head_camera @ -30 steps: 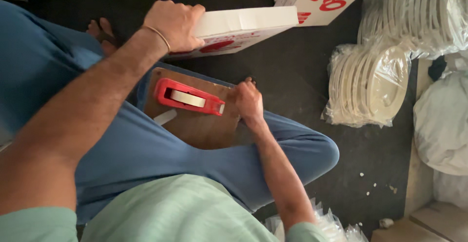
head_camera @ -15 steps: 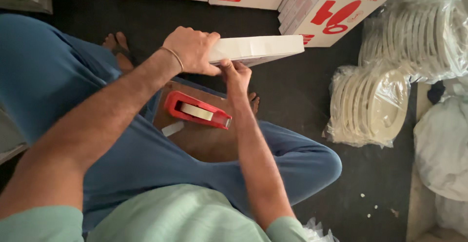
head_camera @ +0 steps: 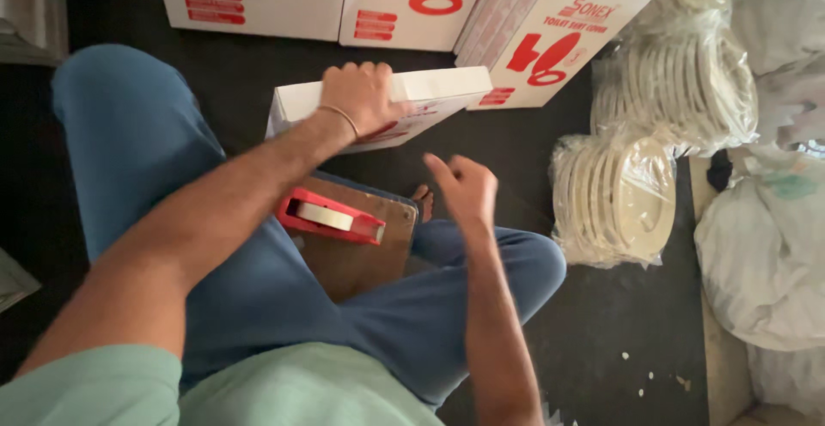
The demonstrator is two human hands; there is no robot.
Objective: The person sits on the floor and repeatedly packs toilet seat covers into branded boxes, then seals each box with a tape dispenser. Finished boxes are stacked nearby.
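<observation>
My left hand [head_camera: 361, 95] grips the top of a flat white carton with red print [head_camera: 430, 91], holding it on edge above my crossed legs. A thin band circles that wrist. My right hand [head_camera: 464, 187] hovers just below and right of the carton, fingers loosely curled, holding nothing. A red tape dispenser with a roll of pale tape [head_camera: 331, 217] lies on a brown board [head_camera: 365, 258] resting on my blue trouser leg, between the two forearms.
Several white cartons with red print [head_camera: 258, 1] lie on the dark floor ahead. Stacks of cream round seat covers wrapped in clear plastic [head_camera: 614, 198] sit to the right, with white sacks [head_camera: 760, 246] beyond them.
My right hand left the board, touched the carton's underside, then let go and dropped back. The left hand lifted the carton forward and turned it; the view tilted up.
</observation>
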